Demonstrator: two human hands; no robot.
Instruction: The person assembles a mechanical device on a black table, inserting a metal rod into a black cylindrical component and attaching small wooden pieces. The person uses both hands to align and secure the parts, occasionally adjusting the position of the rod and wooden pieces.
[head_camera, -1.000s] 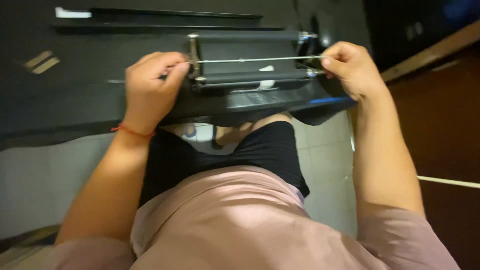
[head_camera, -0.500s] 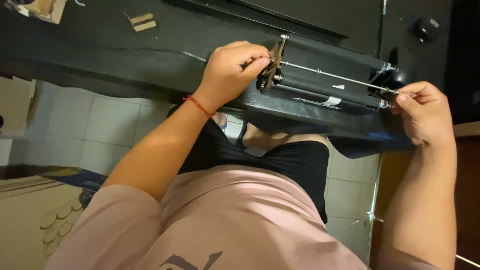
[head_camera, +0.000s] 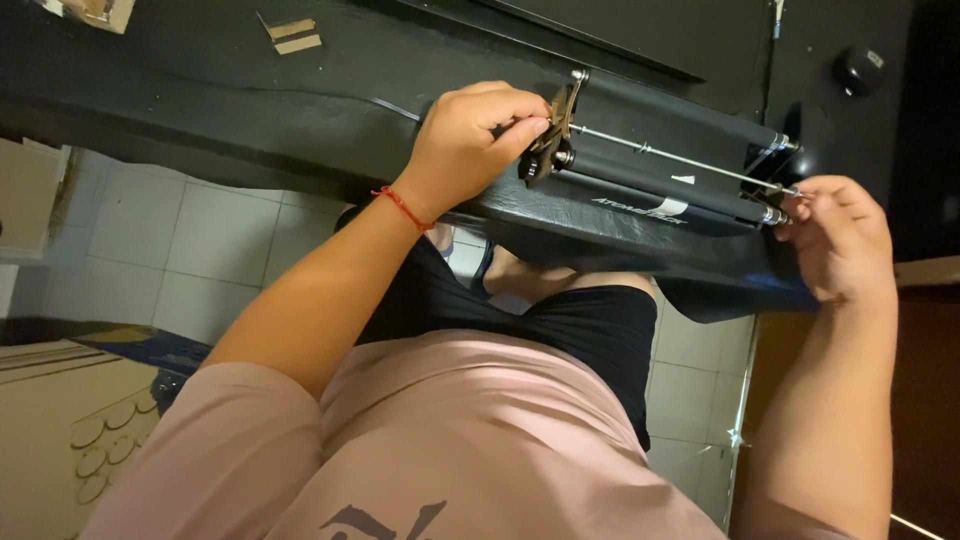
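Because it is built of stiff black tubes and a thin metal rod (head_camera: 690, 163), the roller frame (head_camera: 665, 185) probably handles rigid and fairly light, best held at its ends. It lies on the black tabletop (head_camera: 230, 90). The left hand (head_camera: 475, 135), wrist bent, pinches the bracket end; the right hand (head_camera: 835, 235) pinches the rod tip opposite.
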